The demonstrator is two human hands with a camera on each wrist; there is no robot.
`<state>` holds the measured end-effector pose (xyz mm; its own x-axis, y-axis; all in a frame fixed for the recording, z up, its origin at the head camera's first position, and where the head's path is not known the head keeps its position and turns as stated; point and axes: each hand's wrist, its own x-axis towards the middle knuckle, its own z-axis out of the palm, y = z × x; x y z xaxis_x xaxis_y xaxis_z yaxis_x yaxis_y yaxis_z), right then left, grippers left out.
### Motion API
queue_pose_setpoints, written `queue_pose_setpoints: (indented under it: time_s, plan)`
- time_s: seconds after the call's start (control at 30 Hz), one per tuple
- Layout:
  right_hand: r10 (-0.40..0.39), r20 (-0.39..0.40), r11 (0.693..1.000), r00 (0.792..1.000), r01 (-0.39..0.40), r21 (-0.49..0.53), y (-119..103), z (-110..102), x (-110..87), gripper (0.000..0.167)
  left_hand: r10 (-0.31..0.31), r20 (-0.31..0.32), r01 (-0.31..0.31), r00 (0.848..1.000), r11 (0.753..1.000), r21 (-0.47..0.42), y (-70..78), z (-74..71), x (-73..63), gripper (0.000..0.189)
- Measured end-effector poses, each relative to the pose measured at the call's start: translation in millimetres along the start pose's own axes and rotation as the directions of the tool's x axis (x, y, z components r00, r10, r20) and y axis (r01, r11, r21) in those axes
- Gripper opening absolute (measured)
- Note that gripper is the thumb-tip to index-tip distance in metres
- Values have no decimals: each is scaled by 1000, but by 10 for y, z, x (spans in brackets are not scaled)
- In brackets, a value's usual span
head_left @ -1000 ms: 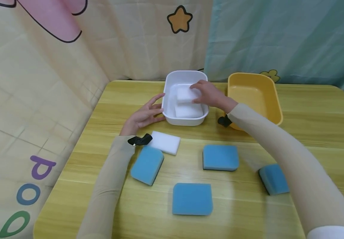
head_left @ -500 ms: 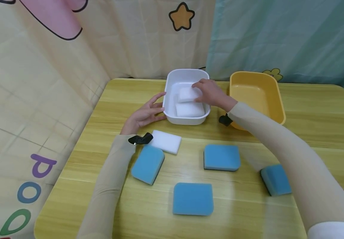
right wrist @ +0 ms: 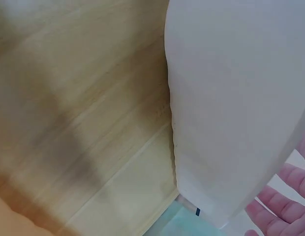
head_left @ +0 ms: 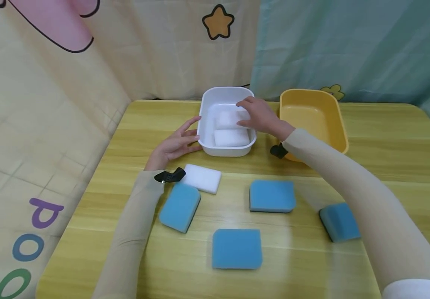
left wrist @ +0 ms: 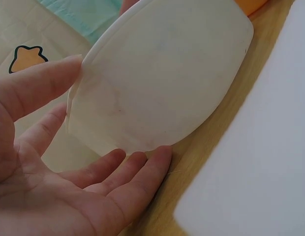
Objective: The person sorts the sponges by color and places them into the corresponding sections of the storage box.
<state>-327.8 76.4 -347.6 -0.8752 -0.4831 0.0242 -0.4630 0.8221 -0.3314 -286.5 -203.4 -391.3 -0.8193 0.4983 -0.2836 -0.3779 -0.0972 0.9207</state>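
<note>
In the head view, a white basin (head_left: 207, 99) stands at the table's far side with two white sponges inside. The nearer sponge (head_left: 231, 138) lies against the basin's front; the farther sponge (head_left: 225, 119) lies just behind it. My right hand (head_left: 261, 116) reaches over the basin's right rim, fingers and thumb spread apart at the farther sponge's right end. My left hand (head_left: 174, 143) touches the basin's left wall with extended fingers; in the left wrist view its fingertips (left wrist: 162, 152) rest along the wall's lower edge. Another white sponge (head_left: 201, 178) lies on the table beside my left wrist.
A yellow basin (head_left: 308, 112) stands right of the white one, partly behind my right forearm. Several blue sponges with dark undersides lie on the wooden table (head_left: 293, 265), including one blue sponge (head_left: 236, 249) near the front. Patterned curtains (head_left: 162, 50) hang behind and at left.
The farther white sponge has gone down from overlapping the nearer one to lying behind it. My right fingers and thumb have spread slightly. The left hand stays on the basin.
</note>
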Motion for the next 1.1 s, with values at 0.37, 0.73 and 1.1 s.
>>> queue_pose_setpoints:
  time_s: [0.37,0.73,1.1]
  plan:
    - [-58,-81,998,995,60,17,-205,-42,-145,57,9,2,-9,1000,1000,-8,-7,-53,-24,64]
    - [-228,-190,971,955,237,27,-443,-14,-325,54,-1,18,1,1000,1000,-31,3,-72,-38,64]
    - [-389,-218,912,895,408,44,-648,89,-533,54,10,14,-9,1000,1000,-14,11,-63,-10,62]
